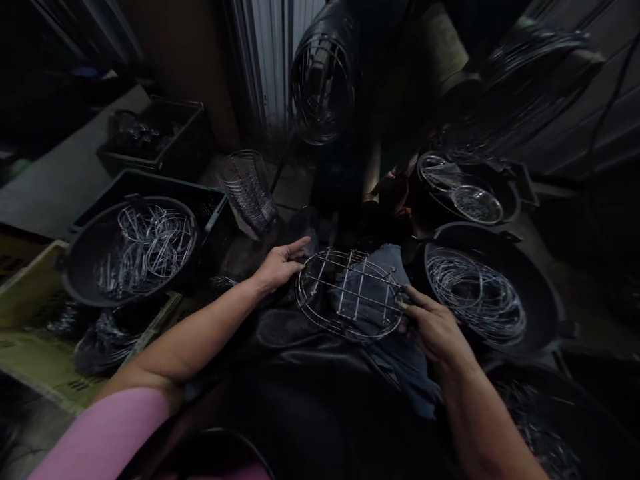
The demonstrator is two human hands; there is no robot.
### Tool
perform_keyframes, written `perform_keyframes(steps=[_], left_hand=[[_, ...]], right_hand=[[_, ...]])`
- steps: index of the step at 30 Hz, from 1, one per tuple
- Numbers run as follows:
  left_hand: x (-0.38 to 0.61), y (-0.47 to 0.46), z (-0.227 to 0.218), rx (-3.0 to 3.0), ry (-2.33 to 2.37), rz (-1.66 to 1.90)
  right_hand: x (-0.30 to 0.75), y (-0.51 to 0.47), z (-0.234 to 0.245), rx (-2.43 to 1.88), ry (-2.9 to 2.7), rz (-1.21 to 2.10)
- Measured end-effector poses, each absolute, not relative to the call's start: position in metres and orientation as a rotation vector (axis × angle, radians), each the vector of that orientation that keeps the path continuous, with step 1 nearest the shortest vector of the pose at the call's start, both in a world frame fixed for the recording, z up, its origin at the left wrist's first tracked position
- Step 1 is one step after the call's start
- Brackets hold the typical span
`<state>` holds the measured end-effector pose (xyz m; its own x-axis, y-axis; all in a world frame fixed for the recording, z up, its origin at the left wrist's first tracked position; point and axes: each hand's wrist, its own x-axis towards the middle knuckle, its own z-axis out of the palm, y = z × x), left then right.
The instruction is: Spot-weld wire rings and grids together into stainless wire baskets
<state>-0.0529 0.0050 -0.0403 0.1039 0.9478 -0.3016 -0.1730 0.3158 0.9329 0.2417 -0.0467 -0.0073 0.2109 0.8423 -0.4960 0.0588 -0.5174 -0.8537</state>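
Observation:
A round wire rack (356,295), with straight bars crossing a double-ringed rim, is held tilted in front of my body. My left hand (281,268) is at its left rim, thumb against the wire and forefinger stretched out above; the other fingers are partly hidden. On the right side, my right hand (436,328) pinches the rim between thumb and fingers. Beneath the rack lies a grey-blue cloth (407,373), partly visible through the bars.
Bent wire pieces fill a black basin (75,267) at left, above a yellow crate (30,353). Wire rings lie in another basin (543,300) at right. A stack of wire rings (249,190) stands ahead, near dark machinery. Behind the right basin is a tub (510,193) with round mesh parts.

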Motion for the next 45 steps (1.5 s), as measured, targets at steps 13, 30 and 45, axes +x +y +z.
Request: perform_keyframes(steps=[13,30,45], left_hand=[[-0.062,-0.001,-0.040,1.060,1.079,0.914],[-0.058,-0.015,-0.047,1.322,1.170,0.809],[-0.084,-0.020,-0.028,1.526,1.346,0.903]], right_hand=[[0.249,-0.042,-0.016,-1.786,-0.950,1.348],[0.252,-0.058,-0.035,-1.994,-1.341,1.207],[0.253,-0.058,-0.037,-1.862,-1.499,0.840]])
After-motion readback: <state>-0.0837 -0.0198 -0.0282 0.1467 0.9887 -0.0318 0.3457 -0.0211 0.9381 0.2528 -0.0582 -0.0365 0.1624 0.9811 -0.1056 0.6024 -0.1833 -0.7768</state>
